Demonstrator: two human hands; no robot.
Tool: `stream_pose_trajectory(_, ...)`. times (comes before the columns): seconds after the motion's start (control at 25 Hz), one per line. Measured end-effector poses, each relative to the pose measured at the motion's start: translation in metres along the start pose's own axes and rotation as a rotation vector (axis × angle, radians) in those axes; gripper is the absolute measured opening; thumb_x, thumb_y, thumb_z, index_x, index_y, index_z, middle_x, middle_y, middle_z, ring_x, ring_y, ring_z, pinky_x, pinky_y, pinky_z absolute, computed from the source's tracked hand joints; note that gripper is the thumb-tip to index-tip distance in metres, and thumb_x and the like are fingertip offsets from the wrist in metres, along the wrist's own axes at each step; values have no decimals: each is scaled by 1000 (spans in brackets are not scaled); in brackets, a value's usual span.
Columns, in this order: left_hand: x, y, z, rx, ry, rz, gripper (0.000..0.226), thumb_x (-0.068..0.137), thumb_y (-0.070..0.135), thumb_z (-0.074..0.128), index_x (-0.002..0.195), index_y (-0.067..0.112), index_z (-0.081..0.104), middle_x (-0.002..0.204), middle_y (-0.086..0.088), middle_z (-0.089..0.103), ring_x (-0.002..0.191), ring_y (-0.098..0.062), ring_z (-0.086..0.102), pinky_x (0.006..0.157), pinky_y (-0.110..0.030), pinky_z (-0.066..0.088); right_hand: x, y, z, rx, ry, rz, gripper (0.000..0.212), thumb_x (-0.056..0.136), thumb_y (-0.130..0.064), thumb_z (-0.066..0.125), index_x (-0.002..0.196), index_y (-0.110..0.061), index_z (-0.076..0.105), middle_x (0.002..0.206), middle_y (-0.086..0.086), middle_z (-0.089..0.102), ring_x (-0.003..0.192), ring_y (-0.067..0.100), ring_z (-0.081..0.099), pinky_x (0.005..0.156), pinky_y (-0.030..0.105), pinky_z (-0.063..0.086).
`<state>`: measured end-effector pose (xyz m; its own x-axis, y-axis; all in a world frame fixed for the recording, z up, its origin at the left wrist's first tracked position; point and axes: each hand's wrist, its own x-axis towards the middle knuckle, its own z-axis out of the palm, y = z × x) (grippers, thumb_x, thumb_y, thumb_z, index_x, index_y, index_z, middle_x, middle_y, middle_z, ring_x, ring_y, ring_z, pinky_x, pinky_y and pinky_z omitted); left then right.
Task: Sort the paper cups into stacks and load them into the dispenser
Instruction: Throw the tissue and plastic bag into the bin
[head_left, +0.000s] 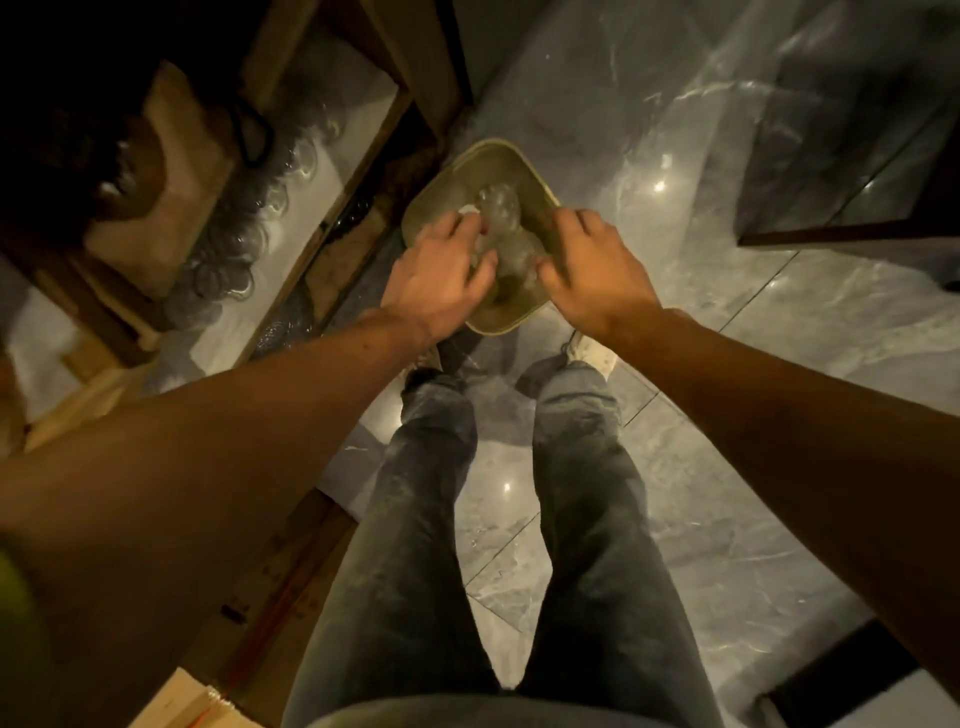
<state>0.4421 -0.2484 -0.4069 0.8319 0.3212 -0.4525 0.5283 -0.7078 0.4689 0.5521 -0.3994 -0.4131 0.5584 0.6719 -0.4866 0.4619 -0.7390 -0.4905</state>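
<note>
A beige square bin (523, 160) stands on the floor in front of my feet. Inside it lie several clear cups (500, 207), loose and jumbled. My left hand (441, 275) reaches in from the left, its fingers curled around one clear cup (482, 255). From the right, my right hand (592, 270) comes over the rim, thumb and fingers closing on another clear cup (525, 255). Both palms hide the near part of the bin. No dispenser is recognisable in this dim view.
A long row of nested clear cups (244, 244) lies inside a wooden frame (337, 208) at the left. My legs and shoes (592, 353) stand just behind the bin. The floor is glossy grey marble tile (675, 156). Dark furniture (852, 156) is at the upper right.
</note>
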Motion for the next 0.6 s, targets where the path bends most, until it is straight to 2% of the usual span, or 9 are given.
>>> stream_pose_trajectory(0.24,-40,103,-80,124,85,146,35,96,39,42,121,17,52,121,-8,53,107,-30,53,87,-46,46,-72,-14,-114,-51,138,-22,48,100,-33,44,143,-13,38,136,15,48,121,35,47,97,46,42)
stream_pose_trajectory(0.44,-71,206,-144,98,191,212,37,97,39,42,125,17,52,125,-7,53,113,-30,52,94,-43,43,-141,-14,-218,-104,297,-24,50,99,-34,46,143,-13,38,138,15,48,122,35,48,98,48,43)
stream_pose_trajectory(0.6,-89,276,-181,101,284,335,36,97,36,44,125,15,53,125,-8,54,111,-29,53,94,-42,43,-192,-8,-290,-161,450,-3,52,98,-35,48,143,-11,39,134,17,50,117,38,50,95,49,45)
